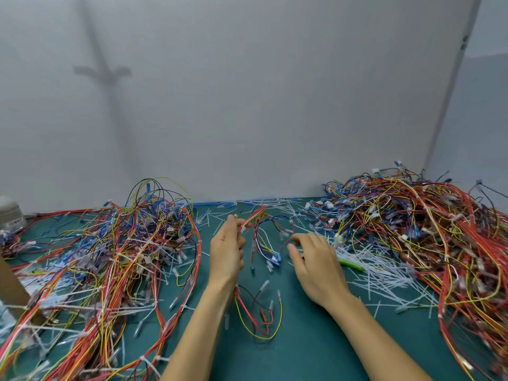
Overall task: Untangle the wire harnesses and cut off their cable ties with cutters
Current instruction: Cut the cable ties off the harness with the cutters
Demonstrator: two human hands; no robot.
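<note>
Untangling a small harness (264, 237) just above the green surface (302, 339).
Pinches its red wires with left hand (226, 251) fingers, grips a red loop in right hand (316, 265) fingers; best drawn apart slowly before reaching for the cutters (351, 264) just beside.

The mat (302, 339) before you looks matt, a dull green rubber or vinyl; the view is too soft to tell which. The harness (259, 237) at the centre has smooth, faintly glossy plastic insulation, with blue sleeves (275, 261) of plastic. The cable ties (371, 273) are translucent white plastic. The cutters (351, 264) show a shiny green plastic handle. The wall (247, 92) is smooth and matt; the board (11, 284) at your left looks like brown cardboard.
</note>
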